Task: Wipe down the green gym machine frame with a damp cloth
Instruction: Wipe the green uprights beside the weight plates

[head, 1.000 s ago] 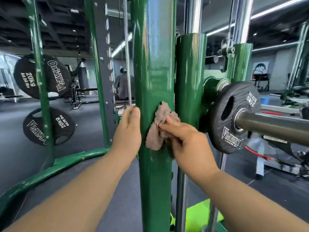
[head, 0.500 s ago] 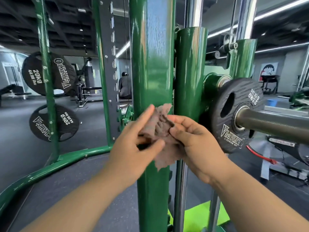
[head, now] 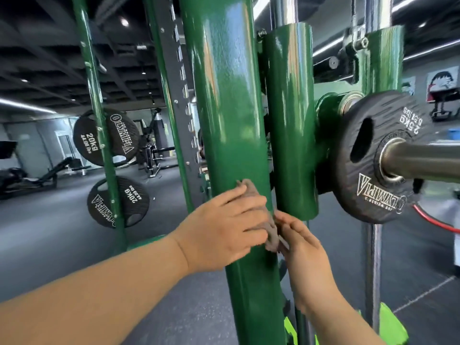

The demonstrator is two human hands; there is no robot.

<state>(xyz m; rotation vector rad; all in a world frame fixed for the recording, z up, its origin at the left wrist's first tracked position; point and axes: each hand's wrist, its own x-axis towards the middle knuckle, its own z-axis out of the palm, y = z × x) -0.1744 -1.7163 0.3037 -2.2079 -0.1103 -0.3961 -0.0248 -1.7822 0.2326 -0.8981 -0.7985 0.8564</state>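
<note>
Head view, centre frame: left hand (head: 224, 230) presses the brown cloth (head: 252, 190) flat-fingered against the green upright (head: 224, 108); right hand (head: 306, 257) pinches its edge.

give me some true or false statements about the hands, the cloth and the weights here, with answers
1. The left hand lies over the cloth on the green post. True.
2. The cloth is bright blue. False: it is a dull brownish colour.
3. A weight plate sits on the bar to the right of the post. True.
4. The hanging plates on the left are marked 5kg. False: both read 20kg.
5. The right hand grips the bar. False: it is down by the edge of the cloth, beside the post.
</note>
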